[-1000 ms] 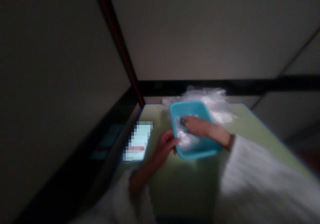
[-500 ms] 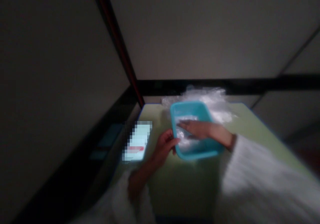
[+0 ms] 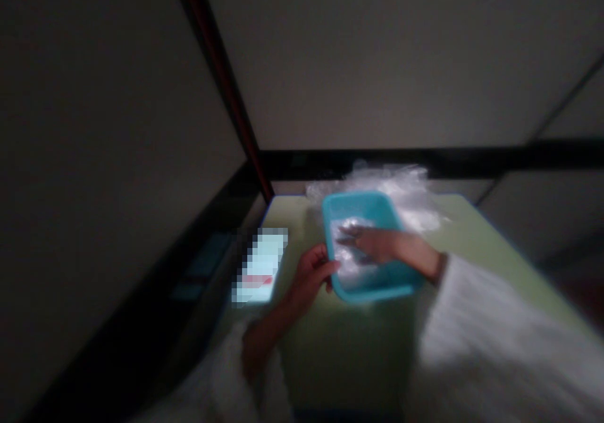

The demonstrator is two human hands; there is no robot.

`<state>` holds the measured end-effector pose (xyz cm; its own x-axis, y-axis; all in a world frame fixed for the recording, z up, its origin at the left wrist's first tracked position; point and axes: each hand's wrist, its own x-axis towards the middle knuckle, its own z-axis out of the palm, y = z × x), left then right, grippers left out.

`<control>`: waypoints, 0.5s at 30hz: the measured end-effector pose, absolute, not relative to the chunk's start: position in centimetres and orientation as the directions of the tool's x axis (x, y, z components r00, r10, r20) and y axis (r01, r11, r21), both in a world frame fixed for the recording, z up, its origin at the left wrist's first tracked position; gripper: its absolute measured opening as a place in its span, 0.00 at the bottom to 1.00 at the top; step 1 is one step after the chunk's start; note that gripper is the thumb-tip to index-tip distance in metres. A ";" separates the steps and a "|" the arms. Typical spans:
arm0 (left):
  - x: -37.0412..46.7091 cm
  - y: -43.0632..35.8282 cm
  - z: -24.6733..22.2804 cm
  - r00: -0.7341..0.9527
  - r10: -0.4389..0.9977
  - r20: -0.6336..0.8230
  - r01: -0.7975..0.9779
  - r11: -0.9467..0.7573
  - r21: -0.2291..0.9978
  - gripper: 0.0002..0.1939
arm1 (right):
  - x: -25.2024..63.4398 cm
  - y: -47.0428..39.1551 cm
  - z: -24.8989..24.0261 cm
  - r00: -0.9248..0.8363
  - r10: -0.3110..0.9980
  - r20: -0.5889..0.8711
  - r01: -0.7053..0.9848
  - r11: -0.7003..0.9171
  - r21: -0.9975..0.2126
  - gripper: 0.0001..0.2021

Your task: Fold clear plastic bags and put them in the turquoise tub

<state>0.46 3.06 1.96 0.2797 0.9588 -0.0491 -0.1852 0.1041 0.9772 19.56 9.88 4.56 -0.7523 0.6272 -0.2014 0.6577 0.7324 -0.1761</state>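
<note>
A turquoise plastic basket (image 3: 377,294) stands on the yellow-green table (image 3: 349,360). My left hand (image 3: 314,272) grips its left rim, thumb over the edge. Inside the basket, my right hand (image 3: 375,243) reaches in from the right with its fingers stretched out and spread a little, resting on shiny clear plastic (image 3: 346,269) at the bottom. The undersides of the right fingers are hidden, and the view is dim and blurred.
Crumpled clear plastic (image 3: 415,199) lies behind the basket at the table's back edge. A lit phone-like screen (image 3: 262,265), pixelated, lies at the left edge. Walls with a dark band rise behind and at the left.
The right hand's fingers have shifted slightly and look more spread over the plastic, which has changed shape a little. My left hand keeps its hold on the rim.
</note>
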 end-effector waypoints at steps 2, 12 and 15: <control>0.5 3.0 2.0 0.281 0.958 -0.048 -0.192 0.106 0.976 0.12 | 19.5 9.8 4.7 -0.752 0.620 -0.225 0.656 0.736 -0.165 0.31; 0.6 3.0 2.2 0.268 0.960 -0.074 -0.214 0.134 0.968 0.13 | 19.0 9.3 6.2 -0.763 0.597 -0.248 0.643 0.740 -0.197 0.32; 0.6 3.0 2.3 0.258 0.962 -0.090 -0.217 0.148 0.965 0.13 | 19.2 9.2 6.6 -0.755 0.609 -0.244 0.652 0.736 -0.182 0.30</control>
